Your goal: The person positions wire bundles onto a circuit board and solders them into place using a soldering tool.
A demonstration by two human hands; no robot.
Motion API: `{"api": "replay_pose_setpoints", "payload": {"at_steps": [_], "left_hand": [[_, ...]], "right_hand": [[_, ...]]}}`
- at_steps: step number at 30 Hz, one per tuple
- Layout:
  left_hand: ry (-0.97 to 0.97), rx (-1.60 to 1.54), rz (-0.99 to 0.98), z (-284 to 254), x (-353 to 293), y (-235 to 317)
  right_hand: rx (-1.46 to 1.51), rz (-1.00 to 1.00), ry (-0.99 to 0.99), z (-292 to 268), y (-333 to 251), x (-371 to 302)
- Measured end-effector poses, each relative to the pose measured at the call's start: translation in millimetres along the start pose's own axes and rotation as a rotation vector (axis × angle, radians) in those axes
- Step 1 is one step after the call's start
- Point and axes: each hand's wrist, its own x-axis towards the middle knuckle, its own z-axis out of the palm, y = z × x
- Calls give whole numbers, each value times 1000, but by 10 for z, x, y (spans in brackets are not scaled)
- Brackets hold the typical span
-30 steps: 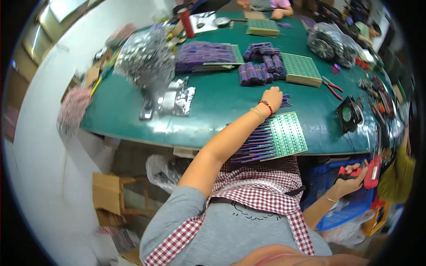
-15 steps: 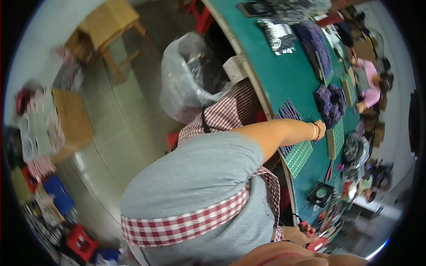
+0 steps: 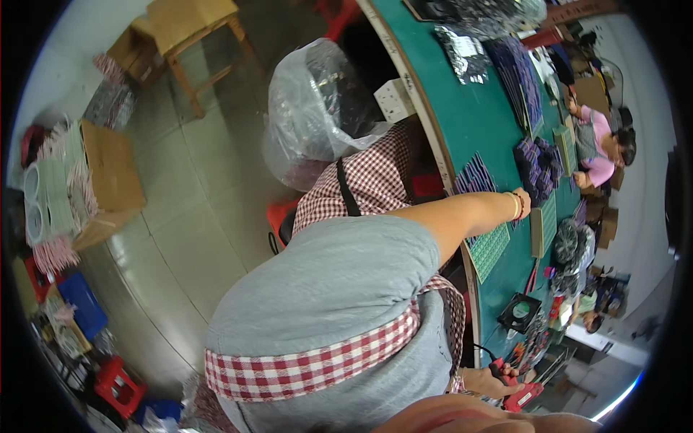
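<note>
Left hand [image 3: 523,200]: near green board [image 3: 489,252], hold not discernible; light touch suited. Right hand [image 3: 495,381]: grasped red tool [image 3: 522,397]; steady wrist mattered.

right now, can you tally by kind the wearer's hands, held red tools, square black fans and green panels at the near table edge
Left hand and right hand: 2
Red tool: 1
Black fan: 1
Green panel: 1
Total: 5

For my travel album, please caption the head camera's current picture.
Left hand over a green table, near a green panel; right hand gripping a red tool.
</note>
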Motion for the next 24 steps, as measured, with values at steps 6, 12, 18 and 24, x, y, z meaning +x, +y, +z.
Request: {"api": "replay_pose_setpoints", "payload": {"at_steps": [6,12,18,24], "left_hand": [[133,135,-21,110,-95,-66],[72,273,111,-209,-229,-32],[-92,-49,222,-381,0,-495],[-186,-301,301,-535,-30,-605]], "right_hand": [[-73,-18,115,-270,15,-107],[49,99,32,-455,117,-133],[-75,182,28,-314,152,-311],[-83,265,-4,-139,358,-392]]}}
